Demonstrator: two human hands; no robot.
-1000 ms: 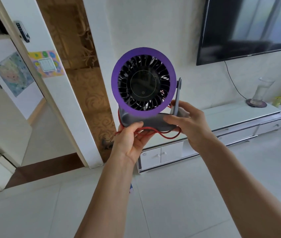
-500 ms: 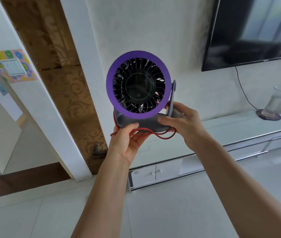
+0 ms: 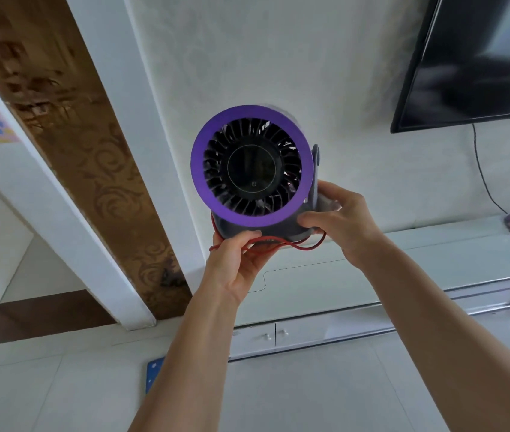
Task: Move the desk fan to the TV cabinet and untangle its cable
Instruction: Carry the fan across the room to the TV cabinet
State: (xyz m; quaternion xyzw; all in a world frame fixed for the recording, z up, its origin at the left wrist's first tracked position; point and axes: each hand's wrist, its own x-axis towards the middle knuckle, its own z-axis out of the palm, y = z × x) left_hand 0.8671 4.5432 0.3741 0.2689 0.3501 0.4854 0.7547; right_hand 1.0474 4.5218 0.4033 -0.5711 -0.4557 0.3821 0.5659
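One fan (image 3: 252, 169), left hand (image 3: 235, 265) gripping base and one red cable (image 3: 292, 245), right hand (image 3: 345, 224) gripping base, one cabinet (image 3: 419, 266) beyond.

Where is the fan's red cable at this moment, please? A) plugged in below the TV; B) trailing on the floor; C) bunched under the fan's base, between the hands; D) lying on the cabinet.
C: the cable loops under the base of the fan, which the left hand and right hand grip.
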